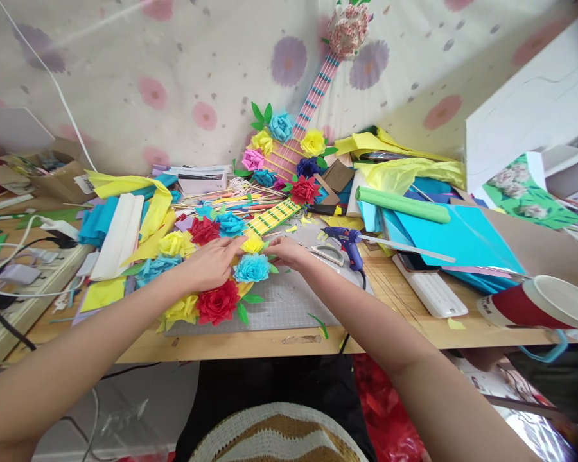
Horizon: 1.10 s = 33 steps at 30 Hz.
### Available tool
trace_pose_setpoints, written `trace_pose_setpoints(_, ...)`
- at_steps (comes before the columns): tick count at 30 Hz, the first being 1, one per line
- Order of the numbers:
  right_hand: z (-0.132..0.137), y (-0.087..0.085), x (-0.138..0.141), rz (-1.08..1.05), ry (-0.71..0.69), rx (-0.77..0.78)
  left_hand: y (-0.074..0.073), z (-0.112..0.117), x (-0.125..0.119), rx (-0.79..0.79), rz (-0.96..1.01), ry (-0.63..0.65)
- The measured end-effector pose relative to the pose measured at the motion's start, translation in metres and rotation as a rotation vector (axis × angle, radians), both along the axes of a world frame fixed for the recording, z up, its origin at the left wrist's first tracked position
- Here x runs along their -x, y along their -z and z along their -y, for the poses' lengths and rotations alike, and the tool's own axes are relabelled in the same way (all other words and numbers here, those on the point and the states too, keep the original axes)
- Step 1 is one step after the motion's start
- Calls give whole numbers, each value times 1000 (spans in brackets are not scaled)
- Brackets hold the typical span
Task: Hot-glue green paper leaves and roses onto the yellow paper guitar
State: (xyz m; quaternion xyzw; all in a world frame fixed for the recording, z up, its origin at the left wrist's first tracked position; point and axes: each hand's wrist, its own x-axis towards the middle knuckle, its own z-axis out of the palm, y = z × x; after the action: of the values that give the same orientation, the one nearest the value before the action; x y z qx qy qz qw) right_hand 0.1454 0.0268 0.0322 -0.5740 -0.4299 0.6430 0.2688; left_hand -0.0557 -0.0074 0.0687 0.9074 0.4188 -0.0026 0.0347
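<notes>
A paper guitar decked with paper flowers lies on a grey cutting mat (289, 308). My left hand (212, 262) rests on it with fingers bent and pressed down beside a yellow paper flower (253, 244). My right hand (285, 251) meets it from the right, fingertips pinched at that same yellow flower. A light blue flower (252, 267) sits just below the two hands, and a red flower (218, 301) lies nearer to me. The guitar's yellow striped neck (274, 217) runs up and to the right.
A second flowered paper guitar (298, 138) leans on the dotted wall. A blue glue gun (349, 244) and scissors (328, 255) lie right of my hands. Paper sheets, a green roll (402, 205), a white keyboard (431, 292) and a red cup (539, 308) crowd the right.
</notes>
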Motion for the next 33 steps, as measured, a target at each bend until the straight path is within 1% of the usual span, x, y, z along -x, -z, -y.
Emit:
trace_pose_setpoints(3,1,-1,-7,-22,20,-17,-1,0,-2,1,-18,-3)
trace_pose_setpoints(8,8,-5,-28,1,138,-61,-3,-1,-3,19,-25,-3)
trace_pose_setpoints(11,13,-5,-39,-50,158,-73,-3,-4,-3,51,-6,1)
trace_pose_setpoints(13,16,-4,-43,-78,171,-73,-3,-7,-4,79,10,-27)
trace_pose_setpoints(17,18,0,-45,-100,194,-65,-7,-10,-5,160,58,-111)
trace_pose_setpoints(20,20,1,-44,-111,195,-65,-11,-11,-6,225,88,-150)
trace_pose_setpoints(24,22,3,-39,-112,174,-68,-15,-11,-7,235,58,-155)
trace_pose_setpoints(26,21,7,-35,-52,173,-141,-14,-11,-7,195,20,-124)
trace_pose_setpoints(30,15,20,-26,204,172,-417,-12,-11,-9,82,-85,-32)
trace_pose_setpoints(31,13,24,-25,256,159,-457,-11,-11,-9,60,-109,-18)
trace_pose_setpoints(33,9,30,-23,319,126,-489,-10,-12,-10,33,-139,-11)
